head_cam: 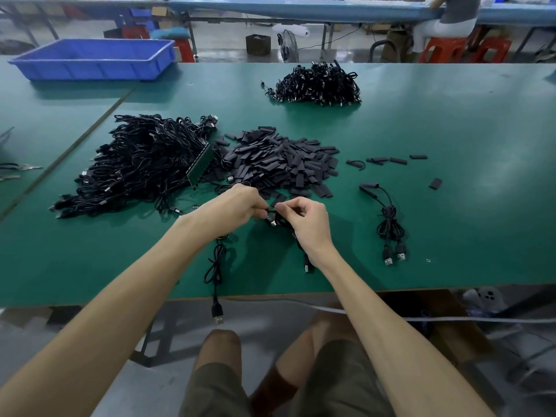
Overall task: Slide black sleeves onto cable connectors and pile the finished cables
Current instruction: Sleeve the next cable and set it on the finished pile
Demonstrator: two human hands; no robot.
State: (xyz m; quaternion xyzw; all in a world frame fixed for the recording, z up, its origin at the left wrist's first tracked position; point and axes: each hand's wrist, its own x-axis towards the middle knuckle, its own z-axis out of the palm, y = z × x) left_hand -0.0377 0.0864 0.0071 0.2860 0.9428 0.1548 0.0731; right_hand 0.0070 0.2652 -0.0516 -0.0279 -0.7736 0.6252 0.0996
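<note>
Knees (222,350) in olive shorts fill the bottom of my feed, just under the near edge of the green table (451,206). At the table's far left corner stands a blue bin (90,60). I see only its inner walls from here, so I cannot tell what it holds. Left of the table's middle spreads the big cable heap (135,164), a tangle of black leads with a green strip (200,164) leaning against its right side. Touching that strip lies the sleeve heap (279,164), a loose mound of flat black sleeves. Toward the far edge sits a smaller cable pile (319,84). Right of the hands lie the finished cables (389,224), coiled together with their plugs pointing at the near edge. One hanging cable (216,266) droops over the near edge, its plug in the air. A few loose sleeves (388,160) trail toward the right edge.

Both forearms reach in from the bottom corners and meet just in front of the sleeve heap. The left hand (237,206) is knuckles-up with its fingers curled, pinching the held cable (275,219). The right hand (307,224) pinches the same cable from the other side with thumb and forefinger, its other fingers folded.

Fingers hide most of the connector, so I cannot tell whether a sleeve is on it. The held cable passes under the right wrist.
</note>
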